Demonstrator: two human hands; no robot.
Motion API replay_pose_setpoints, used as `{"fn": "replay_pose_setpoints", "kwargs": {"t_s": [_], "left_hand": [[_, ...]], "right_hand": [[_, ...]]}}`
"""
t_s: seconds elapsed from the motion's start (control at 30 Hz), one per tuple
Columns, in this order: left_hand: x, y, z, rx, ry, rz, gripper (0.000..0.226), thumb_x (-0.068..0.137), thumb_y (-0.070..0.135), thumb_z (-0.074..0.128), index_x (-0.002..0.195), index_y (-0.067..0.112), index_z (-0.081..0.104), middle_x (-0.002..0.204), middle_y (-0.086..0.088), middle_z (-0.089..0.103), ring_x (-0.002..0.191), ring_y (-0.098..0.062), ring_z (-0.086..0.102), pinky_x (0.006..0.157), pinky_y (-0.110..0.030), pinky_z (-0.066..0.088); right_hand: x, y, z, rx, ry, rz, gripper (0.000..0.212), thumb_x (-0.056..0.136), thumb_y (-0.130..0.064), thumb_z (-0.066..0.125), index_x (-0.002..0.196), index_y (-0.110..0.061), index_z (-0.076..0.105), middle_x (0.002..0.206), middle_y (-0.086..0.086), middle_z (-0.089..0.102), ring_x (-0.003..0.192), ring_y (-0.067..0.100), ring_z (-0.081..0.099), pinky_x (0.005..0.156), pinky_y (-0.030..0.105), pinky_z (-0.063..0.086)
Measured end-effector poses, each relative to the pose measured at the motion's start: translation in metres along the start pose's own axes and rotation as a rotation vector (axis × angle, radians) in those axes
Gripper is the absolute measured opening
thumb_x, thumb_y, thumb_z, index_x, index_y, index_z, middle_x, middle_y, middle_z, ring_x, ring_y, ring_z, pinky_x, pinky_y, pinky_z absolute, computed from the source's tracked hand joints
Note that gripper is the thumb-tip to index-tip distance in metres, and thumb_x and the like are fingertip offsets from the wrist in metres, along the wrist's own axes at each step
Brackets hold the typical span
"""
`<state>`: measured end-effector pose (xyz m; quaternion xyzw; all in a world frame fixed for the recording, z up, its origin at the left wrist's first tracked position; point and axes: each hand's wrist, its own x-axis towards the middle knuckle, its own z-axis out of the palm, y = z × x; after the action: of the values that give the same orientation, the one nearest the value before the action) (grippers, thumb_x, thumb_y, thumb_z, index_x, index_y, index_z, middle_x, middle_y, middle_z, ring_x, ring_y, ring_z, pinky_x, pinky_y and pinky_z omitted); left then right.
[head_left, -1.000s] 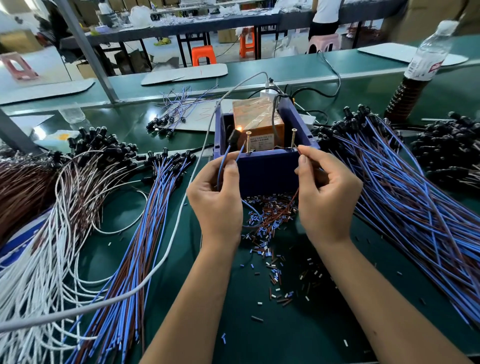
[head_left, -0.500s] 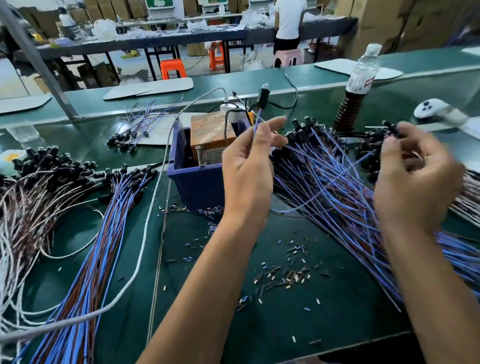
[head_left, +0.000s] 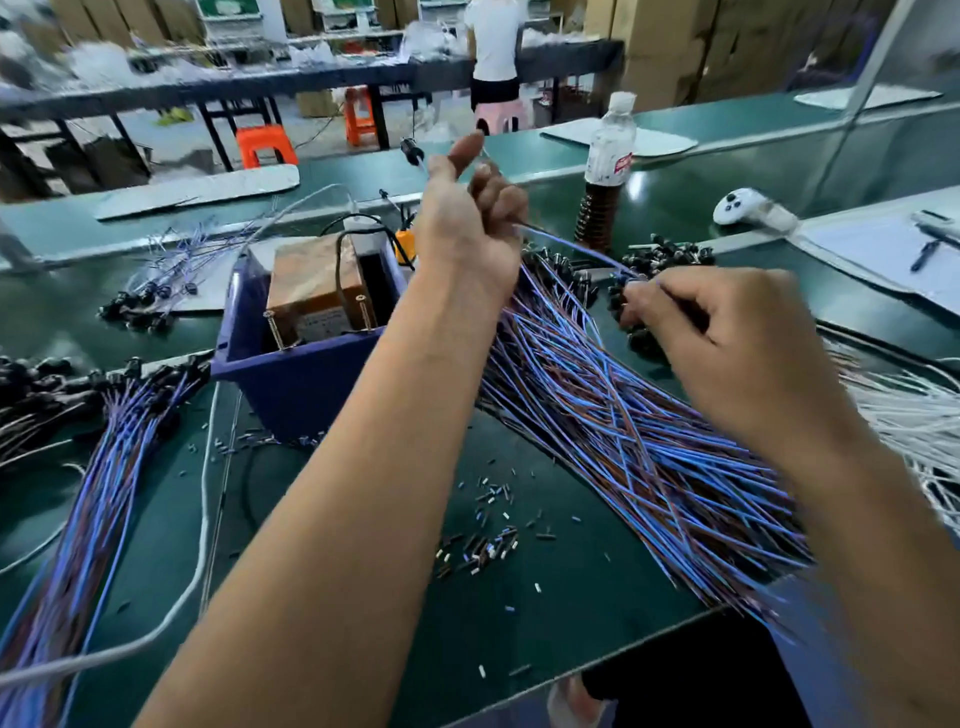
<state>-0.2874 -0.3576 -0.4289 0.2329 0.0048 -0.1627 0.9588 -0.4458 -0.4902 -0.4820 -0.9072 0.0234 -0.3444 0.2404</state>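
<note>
My left hand (head_left: 470, 218) is raised above the right-hand pile of blue and brown wires (head_left: 623, 431) and grips a thin blue wire (head_left: 571, 244). The wire's black plug end (head_left: 413, 150) sticks up past my thumb. My right hand (head_left: 727, 358) hovers over the black ends of the same pile, fingers curled, pinching the other stretch of that blue wire near its fingertips. A blue plastic bin (head_left: 291, 374) with a brown box-shaped device (head_left: 311, 286) inside stands just left of my left forearm.
A second bundle of blue and brown wires (head_left: 98, 493) lies at the left, with a white cable (head_left: 202, 519) beside it. Cut insulation bits (head_left: 483, 545) litter the green mat. A bottle (head_left: 605, 171), a white controller (head_left: 737, 208) and white wires (head_left: 914, 415) lie to the right.
Both hands left the blue bin and swung right. My left hand lifted a plug-ended wire higher, and my right hand came down onto the right-hand pile, now pinching the wire.
</note>
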Motion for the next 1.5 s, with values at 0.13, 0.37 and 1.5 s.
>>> {"fn": "replay_pose_setpoints", "kwargs": {"t_s": [0.13,0.37,1.5], "left_hand": [[0.021,-0.003,-0.025,0.838,0.203,0.123,0.041,0.11,0.04,0.04,0.095,0.01,0.064,0.077,-0.003,0.052,0.052,-0.013,0.049,0.05,-0.025,0.046],[0.049,-0.01,-0.057,1.17,0.255,0.057,0.024,0.107,0.027,0.054,0.101,0.004,0.054,0.048,0.001,0.052,0.033,-0.013,0.044,0.049,-0.026,0.045],[-0.117,0.259,-0.195,2.365,0.315,-0.347,0.018,0.101,0.014,0.054,0.094,0.014,0.071,0.076,-0.011,0.075,0.046,-0.015,0.067,0.045,-0.026,0.056]], "right_hand": [[-0.001,0.017,-0.007,-0.102,-0.028,0.048,0.036,0.105,-0.041,0.054,0.087,-0.014,0.07,0.062,0.001,0.06,0.065,0.036,0.058,0.061,0.044,0.044],[-0.033,0.045,0.003,-0.293,-0.188,0.117,0.024,0.094,-0.04,0.072,0.082,-0.022,0.079,0.071,0.003,0.071,0.07,0.033,0.065,0.064,0.037,0.048],[-0.052,-0.254,0.255,0.263,-0.783,-0.015,0.03,0.095,-0.036,0.069,0.08,-0.009,0.069,0.08,0.013,0.069,0.079,0.037,0.066,0.07,0.036,0.057]]}}
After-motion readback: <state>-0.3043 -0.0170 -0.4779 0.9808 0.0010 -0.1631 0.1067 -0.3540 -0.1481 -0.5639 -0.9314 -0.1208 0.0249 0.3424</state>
